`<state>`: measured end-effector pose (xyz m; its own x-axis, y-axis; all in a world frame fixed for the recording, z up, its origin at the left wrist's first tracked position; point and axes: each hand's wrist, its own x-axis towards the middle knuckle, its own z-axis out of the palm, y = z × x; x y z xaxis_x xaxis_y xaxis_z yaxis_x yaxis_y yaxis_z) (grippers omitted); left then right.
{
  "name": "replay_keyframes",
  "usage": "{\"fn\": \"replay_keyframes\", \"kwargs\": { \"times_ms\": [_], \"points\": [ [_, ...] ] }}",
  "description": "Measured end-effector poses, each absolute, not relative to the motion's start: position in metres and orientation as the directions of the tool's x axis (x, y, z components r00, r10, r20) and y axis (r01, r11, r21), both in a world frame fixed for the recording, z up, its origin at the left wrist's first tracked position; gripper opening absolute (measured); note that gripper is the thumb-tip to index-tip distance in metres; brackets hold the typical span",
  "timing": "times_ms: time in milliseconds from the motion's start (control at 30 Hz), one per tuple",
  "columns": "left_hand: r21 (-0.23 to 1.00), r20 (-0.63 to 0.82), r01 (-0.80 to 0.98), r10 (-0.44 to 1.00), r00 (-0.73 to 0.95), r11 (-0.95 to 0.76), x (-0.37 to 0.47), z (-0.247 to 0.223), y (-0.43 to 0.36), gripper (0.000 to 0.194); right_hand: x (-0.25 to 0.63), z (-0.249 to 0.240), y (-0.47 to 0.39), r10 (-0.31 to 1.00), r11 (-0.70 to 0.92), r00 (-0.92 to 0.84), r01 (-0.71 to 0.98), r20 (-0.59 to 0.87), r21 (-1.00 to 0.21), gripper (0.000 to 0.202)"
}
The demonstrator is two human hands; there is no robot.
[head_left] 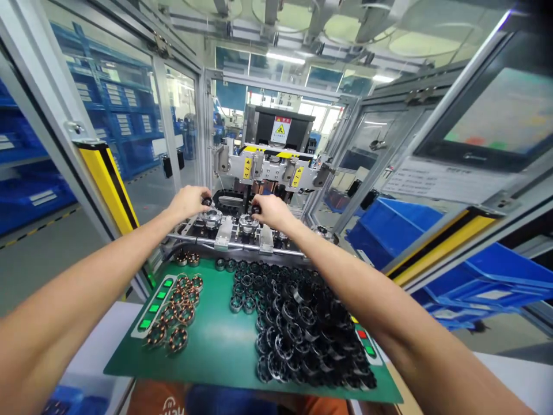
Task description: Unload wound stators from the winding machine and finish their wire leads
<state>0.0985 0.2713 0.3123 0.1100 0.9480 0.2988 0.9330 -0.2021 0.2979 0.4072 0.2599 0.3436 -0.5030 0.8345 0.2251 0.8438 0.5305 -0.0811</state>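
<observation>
Head view shows two bare hands reaching over a green tabletop [216, 346] into a big machine. The left hand [189, 203] has its fingers bent and pinching a small black part [207, 202], just over a round silver holder [211, 218]. The right hand [272, 211] has its fingers curled around another black part [256, 210], right by a second silver holder [247, 224]. A big bunch of black rings [296, 332] sits on the right of the tabletop. Copper-colored rings [185, 313] lie on the left, beside a strip of green squares [154, 308]. Blue bins [389, 230] stand off to the right.
</observation>
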Motion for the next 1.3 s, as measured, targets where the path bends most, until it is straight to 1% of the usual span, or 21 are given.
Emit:
{"fn": "replay_keyframes", "kwargs": {
  "times_ms": [133,300,500,667,867,933,1000,1033,1100,1167,1233,1300],
  "points": [
    [0.333,0.203,0.923,0.971,0.128,-0.192,0.082,0.283,0.301,0.036,0.383,0.311,0.304,0.878,0.470,-0.472,0.882,0.084,0.039,0.042],
    [0.336,0.114,0.894,0.955,0.273,-0.296,0.069,0.272,0.325,0.039,0.378,0.300,0.327,0.862,0.506,-0.507,0.856,-0.022,0.106,0.042],
    [0.285,0.024,0.887,0.927,0.373,-0.364,0.068,0.279,0.351,0.036,0.373,0.306,0.349,0.814,0.580,-0.567,0.806,-0.129,0.117,0.040],
    [0.241,-0.043,0.892,0.914,0.404,-0.383,0.070,0.282,0.360,0.036,0.375,0.307,0.360,0.784,0.614,-0.594,0.784,-0.184,0.086,0.039],
    [0.209,-0.090,0.889,0.897,0.433,-0.408,0.070,0.289,0.372,0.035,0.375,0.311,0.370,0.760,0.634,-0.606,0.771,-0.233,0.063,0.039],
    [0.194,-0.070,0.890,0.899,0.432,-0.413,0.072,0.287,0.369,0.035,0.374,0.311,0.368,0.767,0.629,-0.602,0.774,-0.222,0.070,0.040],
    [0.170,-0.006,0.896,0.909,0.418,-0.411,0.074,0.276,0.358,0.038,0.375,0.306,0.358,0.788,0.609,-0.589,0.788,-0.181,0.088,0.040],
    [0.159,0.042,0.899,0.913,0.407,-0.408,0.076,0.266,0.349,0.042,0.376,0.300,0.351,0.800,0.596,-0.580,0.797,-0.153,0.096,0.041],
    [0.149,0.158,0.904,0.912,0.378,-0.401,0.078,0.240,0.326,0.057,0.379,0.284,0.331,0.825,0.565,-0.558,0.818,-0.086,0.106,0.045],
    [0.167,0.268,0.902,0.899,0.347,-0.398,0.079,0.211,0.304,0.070,0.382,0.265,0.309,0.850,0.526,-0.526,0.844,-0.027,0.110,0.051],
    [0.204,0.334,0.895,0.888,0.317,-0.396,0.079,0.189,0.288,0.071,0.382,0.248,0.290,0.875,0.479,-0.484,0.871,0.015,0.112,0.054],
    [0.240,0.365,0.887,0.883,0.293,-0.394,0.080,0.177,0.280,0.068,0.379,0.238,0.278,0.895,0.438,-0.444,0.892,0.038,0.112,0.055]
  ]
}}
